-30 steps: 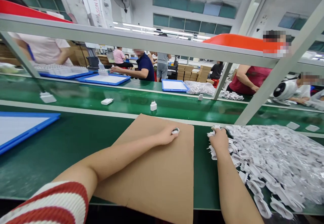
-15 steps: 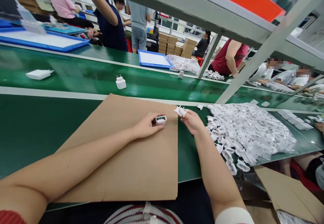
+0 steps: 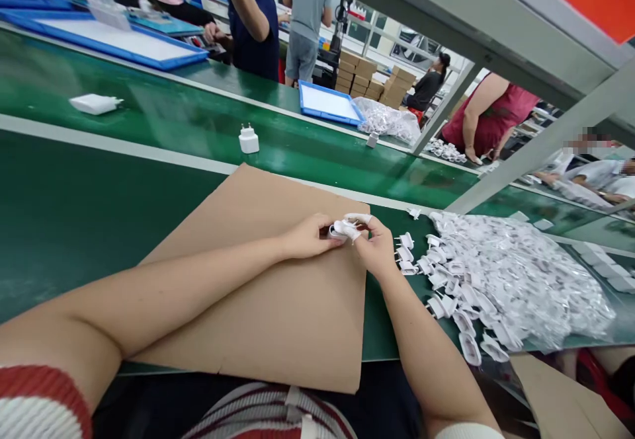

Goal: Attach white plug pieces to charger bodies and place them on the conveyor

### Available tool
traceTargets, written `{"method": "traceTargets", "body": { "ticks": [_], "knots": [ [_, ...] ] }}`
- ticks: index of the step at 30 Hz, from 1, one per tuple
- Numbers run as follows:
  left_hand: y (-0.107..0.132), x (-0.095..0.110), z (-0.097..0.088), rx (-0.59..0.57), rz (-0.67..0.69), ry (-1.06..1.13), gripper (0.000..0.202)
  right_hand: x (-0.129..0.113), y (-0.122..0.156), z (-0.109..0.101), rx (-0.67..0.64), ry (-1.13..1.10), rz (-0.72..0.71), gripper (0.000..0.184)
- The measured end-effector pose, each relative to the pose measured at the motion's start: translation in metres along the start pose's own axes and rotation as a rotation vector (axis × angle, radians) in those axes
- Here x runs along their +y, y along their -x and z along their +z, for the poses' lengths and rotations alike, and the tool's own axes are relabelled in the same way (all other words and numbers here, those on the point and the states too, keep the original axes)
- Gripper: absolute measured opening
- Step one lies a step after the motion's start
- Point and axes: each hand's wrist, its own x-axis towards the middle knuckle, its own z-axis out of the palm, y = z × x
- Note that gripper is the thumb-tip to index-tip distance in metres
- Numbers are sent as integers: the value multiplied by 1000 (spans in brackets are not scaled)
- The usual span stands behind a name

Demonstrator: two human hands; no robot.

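Observation:
Over the brown cardboard sheet (image 3: 278,307), my left hand (image 3: 307,237) is closed round a small white charger body (image 3: 335,231), most of it hidden by the fingers. My right hand (image 3: 374,247) meets it from the right and pinches a small white plug piece (image 3: 347,227) against the body's open end. A finger cot covers one right fingertip. Just right of my right hand lies a big heap of white plug pieces (image 3: 496,274) on the green table.
A finished white charger (image 3: 249,140) stands on the green conveyor belt (image 3: 149,121) beyond the cardboard, another white block (image 3: 94,103) further left. Blue trays (image 3: 327,103) and several people are across the belt. A grey metal frame post (image 3: 536,148) slants overhead at right.
My right hand left the heap with a plug piece and came leftward to my left hand, where the piece now touches the charger body. The view has tilted down.

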Motion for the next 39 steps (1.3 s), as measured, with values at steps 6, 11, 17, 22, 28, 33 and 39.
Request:
{"method": "traceTargets", "body": {
  "ticks": [6, 11, 17, 22, 28, 33, 39],
  "knots": [
    [1, -4, -8, -103, 19, 68, 57, -3, -2, -2, 187, -55, 26, 28],
    [1, -1, -9, 41, -100, 10, 88, -1, -4, -3, 179, -74, 86, 33],
    [-2, 2, -19, -177, -151, 185, 75, 1, 3, 3, 125, -12, 66, 35],
    [-3, -1, -4, 96, -172, 23, 60, 7, 7, 9, 43, 152, -101, 28],
    [-2, -3, -3, 9, -61, 2, 49, 1, 8, 10, -30, 302, -260, 26],
    [-2, -4, -4, 23, -68, 26, 45, -5, 8, 8, -52, 408, -363, 20],
    [-3, 0, -4, 32, -86, 22, 46, -1, 7, 7, -84, 590, -397, 17]
  ]
}}
